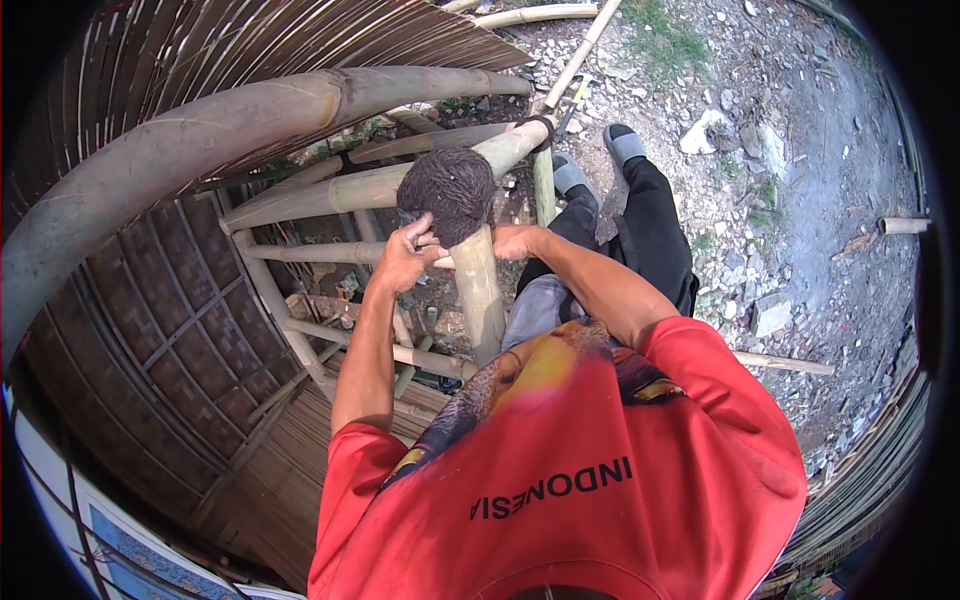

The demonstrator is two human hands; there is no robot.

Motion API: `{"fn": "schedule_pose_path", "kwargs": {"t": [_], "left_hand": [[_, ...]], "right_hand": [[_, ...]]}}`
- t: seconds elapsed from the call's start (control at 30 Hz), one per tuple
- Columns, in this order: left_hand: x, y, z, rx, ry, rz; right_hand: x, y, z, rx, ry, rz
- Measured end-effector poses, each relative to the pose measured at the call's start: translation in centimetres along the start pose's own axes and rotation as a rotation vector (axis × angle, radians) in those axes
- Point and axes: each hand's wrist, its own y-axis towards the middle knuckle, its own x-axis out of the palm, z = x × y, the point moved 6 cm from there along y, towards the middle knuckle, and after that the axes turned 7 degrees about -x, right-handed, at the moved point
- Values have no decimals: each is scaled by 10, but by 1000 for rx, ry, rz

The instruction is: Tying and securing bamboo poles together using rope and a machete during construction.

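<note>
A rounded, dark brown bundle of coarse fibre cord (446, 192) sits at the crossing of a thick bamboo pole (476, 290) and a long bamboo rail (345, 197). My left hand (408, 256) is at the bundle's lower left edge, its fingers bent and drawn together beside the pole. Across the pole, my right hand (516, 242) lies against the right side with curled fingers, its tips partly hidden behind the bamboo. What either hand pinches is too small or hidden to make out. Another dark cord lashing (545, 128) binds the rail to an upright bamboo post (544, 185) farther off.
A large bent bamboo pole (240, 115) arches across the upper left, under a slatted roof edge (200, 60). Woven wall panels (170, 310) stand at the left. My feet in grey sandals (625, 145) rest on stony ground, where a yellow-handled tool (578, 92) lies. Thinner bamboo bars (310, 253) cross below.
</note>
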Motion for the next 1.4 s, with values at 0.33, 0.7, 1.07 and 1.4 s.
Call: {"fn": "schedule_pose_path", "kwargs": {"t": [0.33, 0.7, 1.07, 1.4], "left_hand": [[2, -20, -7, -111, -115, -46], [8, -31, 31, -95, 498, 119], [14, -22, 25, -39, 239, -20], [6, -21, 4, -72, 274, 25]], "right_hand": [[38, 22, -40, 43, 1218, 104], [24, 21, -60, -1, 1535, 183], [34, 32, -39, 20, 1859, -22], [-9, -49, -40, 29, 343, 62]]}}
